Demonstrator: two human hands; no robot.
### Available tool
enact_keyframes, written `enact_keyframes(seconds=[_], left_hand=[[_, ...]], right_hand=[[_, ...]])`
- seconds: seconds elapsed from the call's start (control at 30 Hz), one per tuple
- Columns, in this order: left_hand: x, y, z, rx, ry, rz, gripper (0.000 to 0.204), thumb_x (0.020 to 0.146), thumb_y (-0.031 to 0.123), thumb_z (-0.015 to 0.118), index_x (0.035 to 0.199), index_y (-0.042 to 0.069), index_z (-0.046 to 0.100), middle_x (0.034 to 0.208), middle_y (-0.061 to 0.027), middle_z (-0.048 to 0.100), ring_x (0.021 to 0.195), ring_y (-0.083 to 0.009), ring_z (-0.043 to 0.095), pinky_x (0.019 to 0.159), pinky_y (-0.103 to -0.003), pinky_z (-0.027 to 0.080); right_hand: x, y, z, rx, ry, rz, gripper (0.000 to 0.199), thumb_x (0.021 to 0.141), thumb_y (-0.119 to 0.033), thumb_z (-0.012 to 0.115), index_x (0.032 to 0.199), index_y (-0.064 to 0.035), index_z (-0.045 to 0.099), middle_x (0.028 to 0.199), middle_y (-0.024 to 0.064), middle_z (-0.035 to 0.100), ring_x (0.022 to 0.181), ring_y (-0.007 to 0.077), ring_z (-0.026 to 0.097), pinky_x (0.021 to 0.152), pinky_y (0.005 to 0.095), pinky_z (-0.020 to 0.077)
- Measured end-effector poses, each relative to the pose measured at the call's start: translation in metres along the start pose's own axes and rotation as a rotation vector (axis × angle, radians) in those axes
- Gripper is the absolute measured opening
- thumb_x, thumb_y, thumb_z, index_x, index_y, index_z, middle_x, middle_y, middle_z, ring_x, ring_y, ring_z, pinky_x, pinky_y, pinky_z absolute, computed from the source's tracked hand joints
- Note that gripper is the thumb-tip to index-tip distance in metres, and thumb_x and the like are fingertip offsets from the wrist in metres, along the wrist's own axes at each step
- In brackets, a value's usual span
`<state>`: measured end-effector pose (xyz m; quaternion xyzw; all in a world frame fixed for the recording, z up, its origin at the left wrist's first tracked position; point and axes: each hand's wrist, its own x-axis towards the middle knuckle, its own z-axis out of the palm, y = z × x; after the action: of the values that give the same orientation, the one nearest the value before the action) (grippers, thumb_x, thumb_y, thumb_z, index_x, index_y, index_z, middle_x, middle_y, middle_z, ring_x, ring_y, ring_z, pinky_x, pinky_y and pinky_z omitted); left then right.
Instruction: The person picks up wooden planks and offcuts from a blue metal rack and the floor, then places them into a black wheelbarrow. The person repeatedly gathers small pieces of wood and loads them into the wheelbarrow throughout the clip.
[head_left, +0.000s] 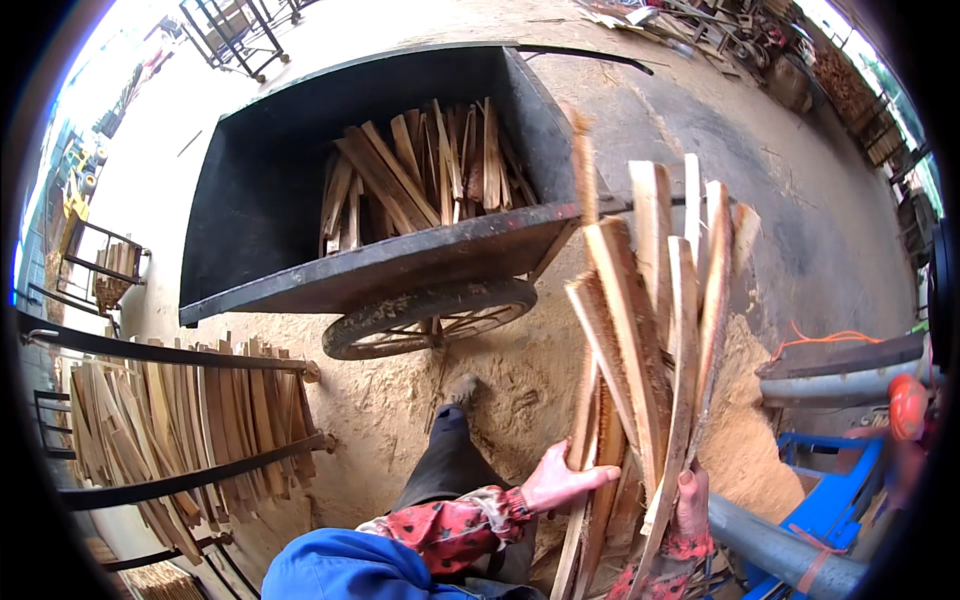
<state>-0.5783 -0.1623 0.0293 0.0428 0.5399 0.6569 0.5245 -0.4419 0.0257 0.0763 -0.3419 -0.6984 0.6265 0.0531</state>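
A loose bundle of long rough wooden strips [640, 330] stands up in front of me, its upper ends fanned apart. My left hand [565, 480] is closed on the bundle's left side, the thumb lying across the front strips and the fingers partly hidden. On the right side, low down, my right hand [690, 510] wraps the strips, with its fingers partly hidden behind them. Beyond the bundle is a black cart [400, 255] with a spoked wheel [430, 318]. More wooden strips [430, 165] lean inside its box.
At left, a black metal rack [180, 352] holds many wooden slats [190, 410]. A sawdust heap [750, 440], a grey pipe [780, 550] and a blue metal frame [830, 500] are at right. An orange cord [830, 342] trails above them. Sawdust covers the floor around my foot [462, 390].
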Motion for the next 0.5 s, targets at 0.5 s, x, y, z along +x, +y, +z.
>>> enact_keyframes(seconds=[0.5], left_hand=[[0.123, 0.216, -0.264, -0.210, 0.404, 0.339, 0.062, 0.084, 0.046, 0.071, 0.125, 0.001, 0.058, 0.109, -0.0066, 0.067, 0.102, -0.0168, 0.063, 0.089, -0.033, 0.050]], right_hand=[[0.305, -0.197, 0.237, -0.057, -0.393, 0.045, 0.066, 0.096, -0.061, 0.044, 0.119, -0.0002, 0.059, 0.092, 0.0053, 0.064, 0.082, 0.0128, 0.059, 0.078, 0.0302, 0.0495]])
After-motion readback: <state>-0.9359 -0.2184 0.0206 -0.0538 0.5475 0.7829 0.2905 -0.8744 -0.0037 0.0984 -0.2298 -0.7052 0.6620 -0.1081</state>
